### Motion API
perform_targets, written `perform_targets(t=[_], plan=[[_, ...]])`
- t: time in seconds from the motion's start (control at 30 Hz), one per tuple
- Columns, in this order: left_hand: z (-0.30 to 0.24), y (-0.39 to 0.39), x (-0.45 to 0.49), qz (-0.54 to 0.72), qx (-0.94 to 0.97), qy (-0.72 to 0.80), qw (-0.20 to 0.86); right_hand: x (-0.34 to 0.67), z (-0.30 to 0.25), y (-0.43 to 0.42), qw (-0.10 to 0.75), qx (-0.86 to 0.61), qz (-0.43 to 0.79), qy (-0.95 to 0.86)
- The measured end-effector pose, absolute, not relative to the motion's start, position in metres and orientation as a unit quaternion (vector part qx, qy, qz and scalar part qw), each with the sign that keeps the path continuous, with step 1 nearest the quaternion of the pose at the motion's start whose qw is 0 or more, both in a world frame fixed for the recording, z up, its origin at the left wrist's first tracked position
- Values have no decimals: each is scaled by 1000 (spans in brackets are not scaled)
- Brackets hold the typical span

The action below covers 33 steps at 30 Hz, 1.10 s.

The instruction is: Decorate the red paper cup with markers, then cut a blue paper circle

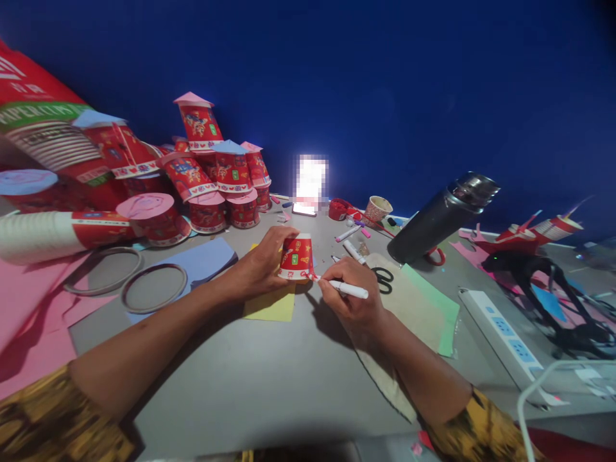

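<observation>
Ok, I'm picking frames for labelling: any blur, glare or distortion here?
Head view: fisheye bending leans the flask and stacked cups outward; the red cup in the left hand and marker in the right hand look sharp; left-edge cups smear; a bright patch is pixelated.

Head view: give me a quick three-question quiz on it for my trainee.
1. True or false: the left hand holds the cup mouth down.
2. What tool does the right hand hold?
3. Fill in: that tool's tip meets the cup's ____.

Key: 1 true. 2 a marker. 3 rim.
</observation>
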<state>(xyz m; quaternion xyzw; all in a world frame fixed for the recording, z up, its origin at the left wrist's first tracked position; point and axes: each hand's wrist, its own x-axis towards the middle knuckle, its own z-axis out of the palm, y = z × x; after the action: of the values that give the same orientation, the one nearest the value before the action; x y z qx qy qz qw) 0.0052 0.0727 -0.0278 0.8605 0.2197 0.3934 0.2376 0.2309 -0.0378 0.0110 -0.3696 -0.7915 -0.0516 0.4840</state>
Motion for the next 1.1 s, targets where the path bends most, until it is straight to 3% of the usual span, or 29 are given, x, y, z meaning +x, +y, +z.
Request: perform_targets(t=[1.1], plan=[[-34, 77, 3, 405, 876, 194, 177, 230, 9, -38, 492, -390, -43, -777]])
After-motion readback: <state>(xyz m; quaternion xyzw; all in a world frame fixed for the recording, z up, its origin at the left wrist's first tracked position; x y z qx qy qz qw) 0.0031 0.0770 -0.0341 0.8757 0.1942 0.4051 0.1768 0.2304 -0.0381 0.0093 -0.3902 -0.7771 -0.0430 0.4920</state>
